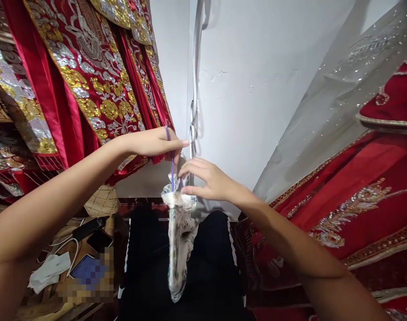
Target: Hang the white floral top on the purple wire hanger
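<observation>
Head view: left hand (156, 143) pinches purple stick (172, 157) upright; right hand (208, 180) pinches gathered neck of printed cloth bundle (180, 236), hanging mid-air over lap. Cloth soft, light, limp, likely slippery; hold best at neck.

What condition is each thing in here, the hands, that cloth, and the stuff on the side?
Left hand: pinching a purple stick, upright.
Right hand: gripping the top of the patterned cloth.
Patterned cloth: bunched, hanging down.
Red embroidered fabric: hanging in folds.
Phone: lying flat, screen dark.
</observation>
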{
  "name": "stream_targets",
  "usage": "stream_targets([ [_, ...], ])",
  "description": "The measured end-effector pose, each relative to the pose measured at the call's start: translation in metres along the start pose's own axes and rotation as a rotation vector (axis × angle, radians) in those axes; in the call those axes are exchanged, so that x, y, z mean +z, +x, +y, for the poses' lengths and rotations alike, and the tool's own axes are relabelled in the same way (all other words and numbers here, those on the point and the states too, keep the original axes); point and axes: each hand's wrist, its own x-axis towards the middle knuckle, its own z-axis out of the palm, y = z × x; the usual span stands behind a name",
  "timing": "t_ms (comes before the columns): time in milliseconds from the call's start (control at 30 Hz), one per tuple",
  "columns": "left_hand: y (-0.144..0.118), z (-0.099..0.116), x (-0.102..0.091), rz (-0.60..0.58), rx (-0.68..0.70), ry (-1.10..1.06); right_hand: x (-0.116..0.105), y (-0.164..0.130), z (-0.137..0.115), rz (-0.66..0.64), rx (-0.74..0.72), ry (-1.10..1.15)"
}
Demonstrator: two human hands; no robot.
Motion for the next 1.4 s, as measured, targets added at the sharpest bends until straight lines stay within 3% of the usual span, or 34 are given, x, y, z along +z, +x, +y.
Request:
stream_targets([
  [100, -0.025, -0.003, -0.003, 0.001, 0.111, -0.064, 0.008, -0.002, 0.038, 0.211, -0.141, -0.179],
  [233, -0.038, -0.006, -0.001, 0.072, 0.182, -0.14, 0.022, 0.002, 0.073, 0.213, -0.229, -0.305],
  [367, -0.033, -0.019, -0.001, 0.164, 0.152, -0.193, 0.032, 0.001, 0.072, 0.213, -0.238, -0.351],
  [533, -0.019, -0.04, -0.003, 0.242, 0.002, -0.276, 0.034, -0.017, 0.076, 0.14, -0.195, -0.56],
  [633, -0.011, -0.051, -0.005, 0.273, -0.086, -0.323, 0.019, -0.018, 0.087, 0.103, -0.138, -0.63],
  [767, -0.005, -0.067, -0.013, 0.439, -0.119, -0.298, -0.02, -0.001, 0.097, 0.175, -0.025, -0.686],
  [967, -0.016, -0.08, -0.016, 0.574, -0.107, 0.285, -0.071, 0.019, 0.111, 0.302, 0.202, -0.736],
  [1067, -0.023, -0.086, -0.008, 0.594, -0.147, 0.337, -0.079, 0.016, 0.117, 0.337, 0.242, -0.751],
  [1267, -0.025, -0.106, 0.008, 0.599, -0.173, 0.28, -0.072, 0.01, 0.118, 0.376, 0.269, -0.782],
  [1400, -0.014, -0.113, 0.002, 0.733, -0.169, 0.277, -0.076, 0.023, 0.12, 0.401, 0.294, -0.766],
])
